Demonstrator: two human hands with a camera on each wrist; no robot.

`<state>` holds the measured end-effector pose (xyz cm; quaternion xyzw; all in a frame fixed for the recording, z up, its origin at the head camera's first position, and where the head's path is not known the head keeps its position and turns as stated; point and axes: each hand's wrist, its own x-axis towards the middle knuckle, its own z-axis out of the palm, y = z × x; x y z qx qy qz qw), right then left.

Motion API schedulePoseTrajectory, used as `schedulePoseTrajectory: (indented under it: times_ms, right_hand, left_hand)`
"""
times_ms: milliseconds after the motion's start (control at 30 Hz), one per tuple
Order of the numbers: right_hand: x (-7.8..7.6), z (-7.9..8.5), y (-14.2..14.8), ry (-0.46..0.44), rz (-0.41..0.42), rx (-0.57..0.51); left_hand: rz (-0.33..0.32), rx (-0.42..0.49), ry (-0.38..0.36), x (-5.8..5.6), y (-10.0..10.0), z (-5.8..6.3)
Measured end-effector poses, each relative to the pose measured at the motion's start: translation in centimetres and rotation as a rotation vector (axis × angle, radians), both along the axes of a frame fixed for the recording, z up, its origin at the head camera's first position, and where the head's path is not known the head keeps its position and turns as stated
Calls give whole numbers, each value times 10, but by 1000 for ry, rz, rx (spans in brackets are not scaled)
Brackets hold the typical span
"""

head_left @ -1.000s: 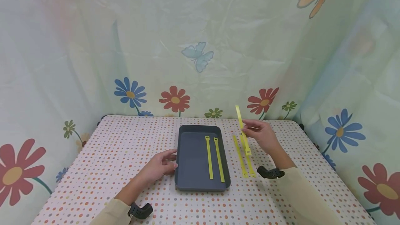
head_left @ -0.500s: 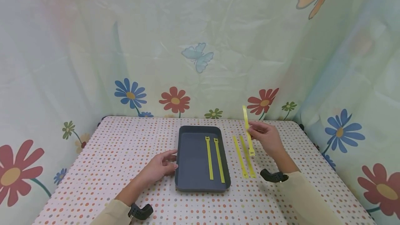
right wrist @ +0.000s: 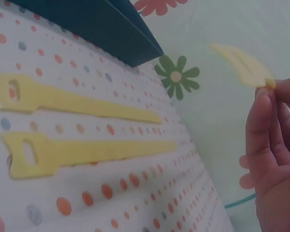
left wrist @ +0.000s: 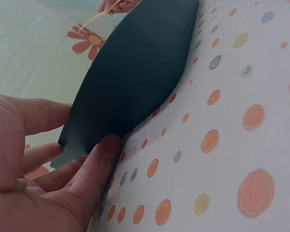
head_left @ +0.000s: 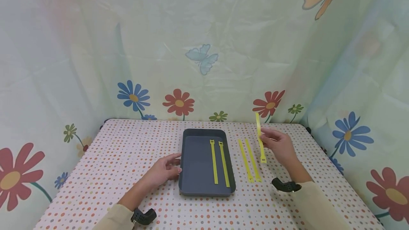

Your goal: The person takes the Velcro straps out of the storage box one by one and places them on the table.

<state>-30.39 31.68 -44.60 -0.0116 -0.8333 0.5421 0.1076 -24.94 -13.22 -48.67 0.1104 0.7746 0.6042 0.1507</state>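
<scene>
My right hand (head_left: 281,147) pinches a yellow cable strap (head_left: 259,129) between thumb and fingertips. The strap stands upright over the table, its slotted head (right wrist: 251,70) showing in the right wrist view. Two more yellow straps (head_left: 245,160) lie side by side on the table, left of that hand, heads toward me. Inside the dark grey tray (head_left: 196,166) are another two straps (head_left: 214,162), roughly parallel in its right half, heads at the far end. My left hand (head_left: 162,169) rests its fingers and thumb against the tray's left wall (left wrist: 135,63).
A white dotted cloth (head_left: 134,144) covers the table. Behind the table's far edge hangs a flowered curtain (head_left: 153,63), which also runs along both sides. Each wrist wears a black band (head_left: 143,216).
My right hand has carried the pinched strap rightward, off the two straps on the table that it overlapped before. My left hand and the tray have stayed in place.
</scene>
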Motion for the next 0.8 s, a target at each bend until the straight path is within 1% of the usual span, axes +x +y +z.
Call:
schedulePoseTrajectory:
  times_ms: [233,400,500,800]
  right_hand:
    - [5,-9,9,-84,-22,28]
    - [9,-16,14,-122,-22,40]
    - [10,-21,16,-144,-38,46]
    - [12,-32,22,-152,-46,52]
  left_hand:
    - [-4,15,-6,0,0,2]
    - [3,18,-16,1,0,3]
    - [-2,17,-12,1,0,3]
    - [-11,12,-3,1,0,4]
